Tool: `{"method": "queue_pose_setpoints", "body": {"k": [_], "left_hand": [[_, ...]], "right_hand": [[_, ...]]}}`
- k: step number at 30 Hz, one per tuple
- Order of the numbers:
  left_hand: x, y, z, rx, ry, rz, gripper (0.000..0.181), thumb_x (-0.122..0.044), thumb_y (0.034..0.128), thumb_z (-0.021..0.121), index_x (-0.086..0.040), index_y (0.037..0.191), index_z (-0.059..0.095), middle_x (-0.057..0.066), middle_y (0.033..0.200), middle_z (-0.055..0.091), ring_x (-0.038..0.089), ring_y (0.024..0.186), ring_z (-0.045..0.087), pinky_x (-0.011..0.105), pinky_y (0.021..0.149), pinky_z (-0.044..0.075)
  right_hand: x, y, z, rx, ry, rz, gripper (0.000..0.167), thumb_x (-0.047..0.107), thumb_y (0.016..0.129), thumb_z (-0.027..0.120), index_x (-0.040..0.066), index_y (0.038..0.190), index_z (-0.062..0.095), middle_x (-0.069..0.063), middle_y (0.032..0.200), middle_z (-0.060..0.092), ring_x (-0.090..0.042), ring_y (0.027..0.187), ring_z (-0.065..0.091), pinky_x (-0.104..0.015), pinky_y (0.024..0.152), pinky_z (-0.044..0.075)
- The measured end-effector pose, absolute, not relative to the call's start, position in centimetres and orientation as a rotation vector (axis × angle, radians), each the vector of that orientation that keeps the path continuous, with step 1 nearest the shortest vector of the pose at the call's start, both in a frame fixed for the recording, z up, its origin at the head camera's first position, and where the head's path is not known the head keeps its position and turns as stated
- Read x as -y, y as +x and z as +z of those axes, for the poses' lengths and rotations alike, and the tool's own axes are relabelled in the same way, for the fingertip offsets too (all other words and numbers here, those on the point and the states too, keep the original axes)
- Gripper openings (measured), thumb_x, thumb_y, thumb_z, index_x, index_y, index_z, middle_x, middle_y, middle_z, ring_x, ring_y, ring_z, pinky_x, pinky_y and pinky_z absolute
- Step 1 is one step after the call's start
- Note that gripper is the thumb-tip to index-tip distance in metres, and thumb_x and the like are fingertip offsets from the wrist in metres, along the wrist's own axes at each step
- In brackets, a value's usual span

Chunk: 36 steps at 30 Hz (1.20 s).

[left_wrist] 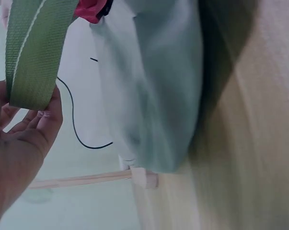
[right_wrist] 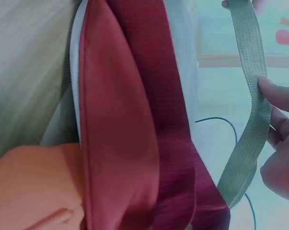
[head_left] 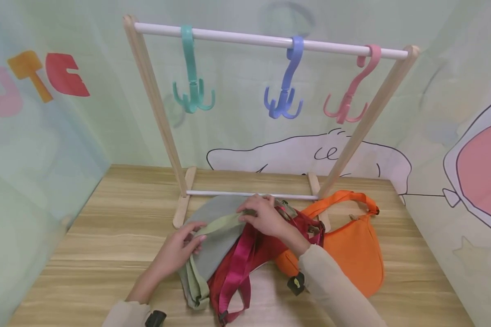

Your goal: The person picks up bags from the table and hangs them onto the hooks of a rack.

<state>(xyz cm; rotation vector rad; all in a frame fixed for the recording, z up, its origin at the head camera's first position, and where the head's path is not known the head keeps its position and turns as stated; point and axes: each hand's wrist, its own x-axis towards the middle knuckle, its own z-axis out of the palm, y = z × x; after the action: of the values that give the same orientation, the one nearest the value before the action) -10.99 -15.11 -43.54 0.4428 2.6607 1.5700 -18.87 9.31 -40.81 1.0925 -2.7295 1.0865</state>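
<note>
A grey-green bag (head_left: 217, 247) lies on the table below the rack, and its light green webbing strap (head_left: 221, 223) is raised above it. My left hand (head_left: 182, 243) pinches the strap at its left part between thumb and fingers. Farther along, near the back, my right hand (head_left: 266, 217) pinches the same strap. In the left wrist view the green strap (left_wrist: 39, 52) bends at the fingertips. Partly over the grey-green bag lies a red bag (head_left: 266, 249) with a magenta strap (head_left: 242, 256), under my right forearm. An orange shoulder bag (head_left: 358, 254) lies to the right, partly covered.
A wooden rack (head_left: 151, 86) stands behind the bags. From its white top rail (head_left: 245, 37) hang a teal hook (head_left: 192, 91), a blue hook (head_left: 285, 93) and a pink hook (head_left: 348, 100). A low white bar (head_left: 286, 196) joins the feet.
</note>
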Motion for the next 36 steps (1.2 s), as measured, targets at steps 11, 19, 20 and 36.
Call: {"method": "queue_pose_setpoints", "body": {"k": [11, 19, 20, 36], "left_hand": [[15.1, -10.7, -41.6, -2.806, 0.468, 1.494, 0.029, -0.011, 0.0889, 0.059, -0.004, 0.117, 0.058, 0.004, 0.086, 0.056, 0.011, 0.063, 0.05, 0.023, 0.053, 0.043], [15.1, -11.0, -40.1, -2.898, 0.53, 1.413, 0.03, -0.012, 0.0889, 0.059, -0.002, 0.117, 0.058, 0.006, 0.094, 0.06, 0.012, 0.072, 0.048, 0.025, 0.061, 0.044], [15.1, -11.1, -39.9, -2.894, 0.528, 1.409, 0.03, -0.013, 0.0891, 0.059, -0.003, 0.117, 0.058, 0.006, 0.095, 0.06, 0.013, 0.075, 0.05, 0.026, 0.063, 0.045], [14.9, -12.0, -38.4, -2.926, 0.68, 1.336, 0.029, -0.014, 0.09, 0.058, -0.004, 0.117, 0.059, 0.011, 0.109, 0.062, 0.021, 0.092, 0.057, 0.04, 0.076, 0.046]], "right_hand": [[-10.0, -19.0, -39.6, 2.65, 1.236, 1.139, 0.02, 0.008, 0.079, 0.07, 0.004, 0.099, 0.068, -0.002, 0.093, 0.066, -0.016, 0.092, 0.055, -0.036, 0.089, 0.037], [-10.4, -19.0, -38.9, 2.72, 1.223, 1.222, 0.022, 0.01, 0.081, 0.069, 0.002, 0.102, 0.066, -0.004, 0.096, 0.065, -0.016, 0.092, 0.058, -0.029, 0.083, 0.045], [-10.4, -19.0, -38.8, 2.73, 1.218, 1.226, 0.023, 0.01, 0.081, 0.068, 0.002, 0.102, 0.066, -0.003, 0.096, 0.065, -0.016, 0.092, 0.058, -0.029, 0.083, 0.045], [-11.3, -19.3, -37.7, 2.71, 1.292, 1.311, 0.016, 0.008, 0.084, 0.065, 0.003, 0.099, 0.065, -0.001, 0.087, 0.063, -0.01, 0.082, 0.055, -0.03, 0.079, 0.047]]}}
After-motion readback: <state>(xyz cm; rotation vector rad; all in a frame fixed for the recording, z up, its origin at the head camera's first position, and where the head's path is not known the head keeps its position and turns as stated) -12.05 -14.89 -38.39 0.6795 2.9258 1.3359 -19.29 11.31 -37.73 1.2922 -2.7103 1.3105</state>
